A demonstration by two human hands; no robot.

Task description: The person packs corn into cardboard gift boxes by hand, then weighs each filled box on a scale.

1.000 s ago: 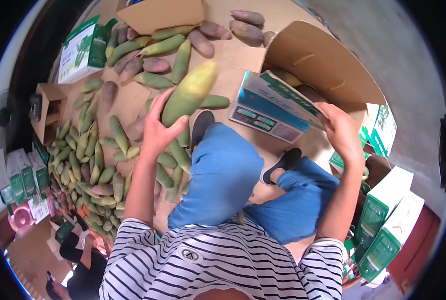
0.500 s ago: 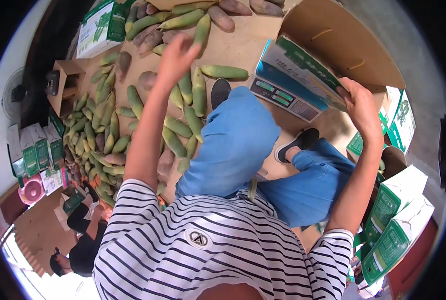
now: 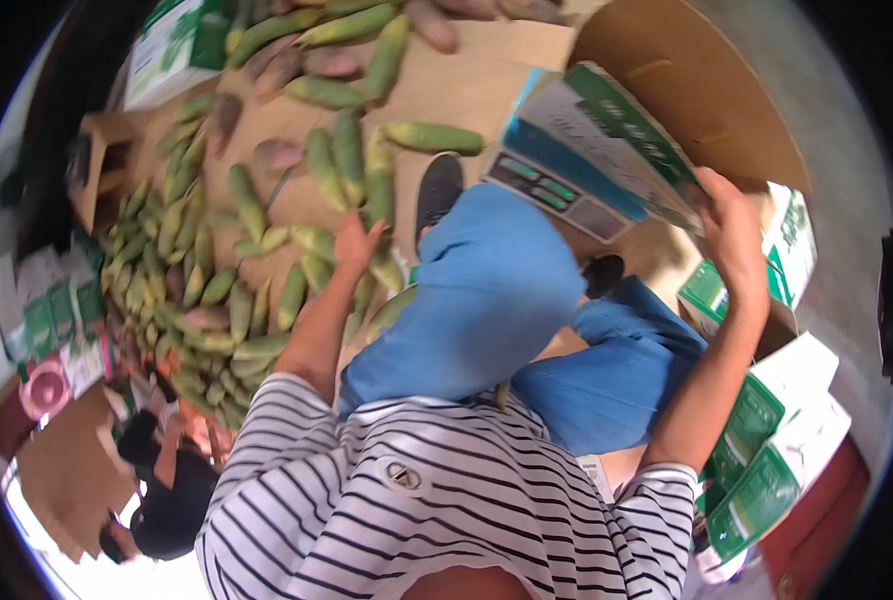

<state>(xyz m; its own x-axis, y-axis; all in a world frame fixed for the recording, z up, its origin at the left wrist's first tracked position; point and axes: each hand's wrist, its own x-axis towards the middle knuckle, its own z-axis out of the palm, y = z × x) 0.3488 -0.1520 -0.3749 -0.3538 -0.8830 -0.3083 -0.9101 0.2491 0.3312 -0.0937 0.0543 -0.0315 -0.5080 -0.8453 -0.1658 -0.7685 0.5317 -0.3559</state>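
Observation:
My left hand [image 3: 357,242], somewhat blurred, is low over the green radishes [image 3: 350,160] left of my bent knee. Its thumb stands apart from the fingers, and a green radish [image 3: 387,268] lies right beside it. On the right, my right hand [image 3: 729,215] grips the near edge of a white-and-green carton [image 3: 617,140]. The carton is tilted on a blue scale [image 3: 552,150] with a lit green display [image 3: 532,183]; most of its inside is hidden from me.
Purple-skinned radishes [image 3: 279,153] lie among the green ones on brown cardboard [image 3: 457,80]. A large cardboard flap [image 3: 687,70] rises behind the scale. Printed cartons [image 3: 757,500] stand at my right, another carton [image 3: 179,50] at upper left. A person in black [image 3: 175,505] is at lower left.
My left hand has come down and back toward me from the upper radishes. My right hand stays on the carton, which has tilted slightly. The whole view has shifted a little.

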